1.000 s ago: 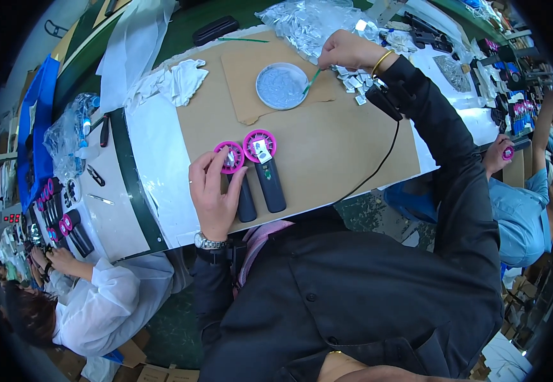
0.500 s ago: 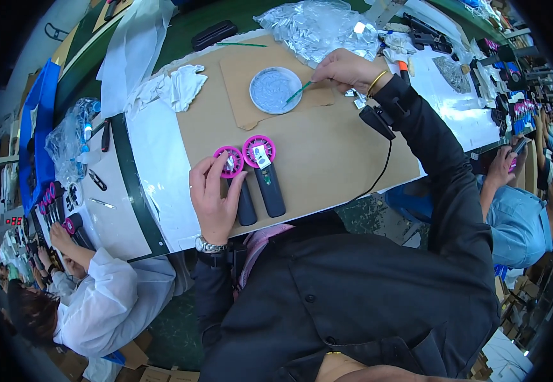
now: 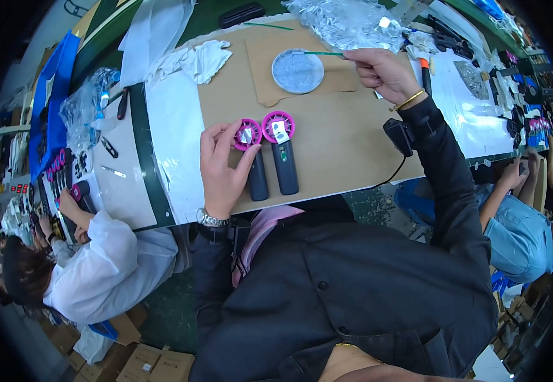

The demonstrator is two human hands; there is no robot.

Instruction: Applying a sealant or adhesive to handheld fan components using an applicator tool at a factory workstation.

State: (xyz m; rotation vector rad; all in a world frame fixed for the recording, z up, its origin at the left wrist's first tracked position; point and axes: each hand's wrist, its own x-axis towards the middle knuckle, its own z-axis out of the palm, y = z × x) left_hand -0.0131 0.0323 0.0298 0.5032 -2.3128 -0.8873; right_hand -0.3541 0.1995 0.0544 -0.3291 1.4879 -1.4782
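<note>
My right hand pinches a thin green stick by its right end. The stick lies nearly level, with its far tip over the upper part of a round white dish that holds a greyish, shiny substance. My left hand has its thumb and fingers around the lower left rim of a handheld fan with a pink round head and dark handle. A silvery piece shows on that fan's head. A second pink-headed handheld fan lies just right of it, with a white label piece across its head.
Under the dish is a brown cardboard piece on a larger brown board. Crumpled clear plastic lies behind, white cloth to the left. An orange-and-black tool is at right. People sit on both sides.
My right hand has drawn the green stick up from the dish's middle to its far edge and levelled it. My left hand stays at the left fan. The whole view has shifted slightly.
</note>
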